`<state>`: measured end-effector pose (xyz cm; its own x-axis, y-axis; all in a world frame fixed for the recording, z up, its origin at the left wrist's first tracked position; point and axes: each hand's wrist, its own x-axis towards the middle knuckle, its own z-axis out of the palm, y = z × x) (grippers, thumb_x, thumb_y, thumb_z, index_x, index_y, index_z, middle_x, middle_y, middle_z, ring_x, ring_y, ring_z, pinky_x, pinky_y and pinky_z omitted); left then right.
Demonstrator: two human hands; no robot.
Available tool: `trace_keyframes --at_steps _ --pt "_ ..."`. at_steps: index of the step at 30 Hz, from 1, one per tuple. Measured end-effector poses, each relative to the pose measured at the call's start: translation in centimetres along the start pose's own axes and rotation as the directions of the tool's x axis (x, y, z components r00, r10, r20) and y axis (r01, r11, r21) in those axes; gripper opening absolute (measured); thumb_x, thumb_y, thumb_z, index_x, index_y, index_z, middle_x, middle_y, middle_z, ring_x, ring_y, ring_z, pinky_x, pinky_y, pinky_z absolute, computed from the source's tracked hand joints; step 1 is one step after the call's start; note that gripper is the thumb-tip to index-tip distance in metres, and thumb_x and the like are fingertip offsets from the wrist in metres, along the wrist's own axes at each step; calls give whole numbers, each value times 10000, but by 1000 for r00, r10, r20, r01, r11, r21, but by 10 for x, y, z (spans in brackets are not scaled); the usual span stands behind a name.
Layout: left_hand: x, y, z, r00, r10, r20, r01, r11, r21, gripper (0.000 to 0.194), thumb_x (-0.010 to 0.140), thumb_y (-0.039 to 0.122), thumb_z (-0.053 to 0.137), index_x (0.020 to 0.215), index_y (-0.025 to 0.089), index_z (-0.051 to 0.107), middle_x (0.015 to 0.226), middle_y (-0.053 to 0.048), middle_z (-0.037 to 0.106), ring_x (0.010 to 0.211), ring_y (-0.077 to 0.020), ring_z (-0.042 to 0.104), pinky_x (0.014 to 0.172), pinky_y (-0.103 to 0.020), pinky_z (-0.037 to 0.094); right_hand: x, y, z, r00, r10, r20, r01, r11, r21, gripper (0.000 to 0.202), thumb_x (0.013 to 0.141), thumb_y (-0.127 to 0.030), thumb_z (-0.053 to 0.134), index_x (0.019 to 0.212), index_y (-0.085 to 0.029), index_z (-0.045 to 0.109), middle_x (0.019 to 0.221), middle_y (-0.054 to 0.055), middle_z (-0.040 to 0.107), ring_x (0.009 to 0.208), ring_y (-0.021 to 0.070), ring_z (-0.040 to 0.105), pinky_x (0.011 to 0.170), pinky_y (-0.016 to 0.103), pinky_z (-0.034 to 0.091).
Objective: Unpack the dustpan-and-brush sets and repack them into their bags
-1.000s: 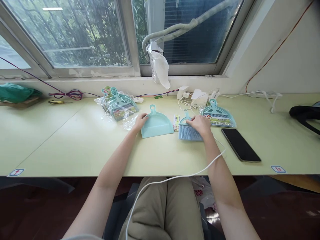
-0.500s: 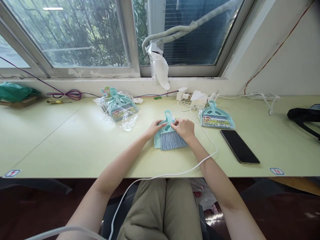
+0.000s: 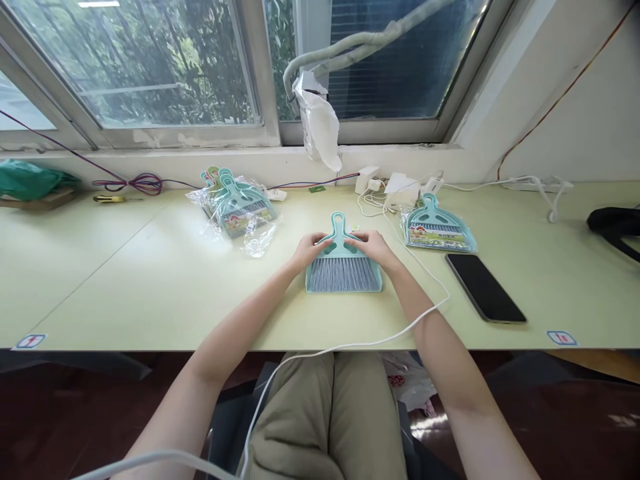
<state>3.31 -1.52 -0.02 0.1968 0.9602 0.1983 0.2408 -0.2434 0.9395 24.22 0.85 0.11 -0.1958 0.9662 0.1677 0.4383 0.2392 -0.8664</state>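
Note:
A teal brush (image 3: 344, 272) with grey-blue bristles lies over a matching teal dustpan (image 3: 380, 284) on the table, its looped handle pointing away from me. My left hand (image 3: 309, 251) grips the upper left edge of the set, thumb on top. On the upper right edge, my right hand (image 3: 374, 247) holds it the same way. Most of the dustpan is hidden under the brush. Several similar sets in clear plastic (image 3: 245, 205) lie at the back left. Another wrapped set (image 3: 436, 227) is at the back right.
A black phone (image 3: 485, 288) lies right of my hands. A white cable (image 3: 420, 319) crosses my right forearm and the table edge. White adapters (image 3: 400, 191) stand by the wall. A yellow-handled tool (image 3: 110, 199) and a green bag (image 3: 30, 180) are at the far left.
The brush has turned and shifted left, so it now lines up with the dustpan. My right hand has moved from the brush's middle to the right edge. The view has shifted slightly.

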Motion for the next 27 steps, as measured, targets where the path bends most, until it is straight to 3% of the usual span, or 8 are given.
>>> trace_keyframes --at_steps 5,14,18,20,22,25,27 --pt "1 -2 -3 999 -39 28 39 999 18 450 749 526 648 924 125 754 775 -29 690 702 -150 567 646 -255 402 4 7 9 994 110 31 -114 961 251 472 563 -536 842 857 -173 778 880 69 776 874 256 722 842 362 556" --pt "3 -3 -3 1000 -2 -14 4 991 134 399 724 484 633 831 125 769 628 10 605 611 -127 503 567 -244 326 1 2 15 973 229 -9 -209 906 368 466 428 -452 912 757 -158 763 752 51 761 769 231 714 749 333 564" --pt "3 4 -4 998 -7 -59 13 995 103 397 725 476 637 853 122 765 673 -3 641 673 -150 559 628 -257 383 -2 -5 20 970 232 -70 -184 892 412 500 395 -462 920 764 -161 765 792 64 769 803 244 718 780 344 564" --pt "3 6 -7 997 -49 -54 52 997 56 412 724 490 653 890 126 756 745 -24 681 740 -173 601 680 -267 420 -3 -6 22 974 216 -75 -165 890 426 514 410 -471 918 794 -165 767 833 71 774 839 249 720 805 347 563" --pt "1 6 -12 988 -148 33 148 989 11 436 716 516 684 910 130 744 821 -52 709 794 -200 631 716 -286 447 -3 -6 21 977 195 -84 -140 889 435 512 474 -514 894 823 -163 764 869 83 776 868 250 721 818 346 562" --pt "0 1 -17 938 -288 195 299 954 -28 452 660 513 770 902 133 729 889 -85 727 837 -241 658 759 -330 478 1 1 13 981 165 -99 -105 891 441 534 698 -656 715 886 -158 752 952 115 771 914 242 723 821 348 567" --pt "0 -5 -18 927 -311 208 337 935 -107 453 631 477 812 917 138 721 914 -97 732 870 -259 670 813 -361 493 5 10 2 982 137 -131 -75 915 395 574 848 -681 518 986 -169 735 1066 131 752 976 234 715 836 365 568"
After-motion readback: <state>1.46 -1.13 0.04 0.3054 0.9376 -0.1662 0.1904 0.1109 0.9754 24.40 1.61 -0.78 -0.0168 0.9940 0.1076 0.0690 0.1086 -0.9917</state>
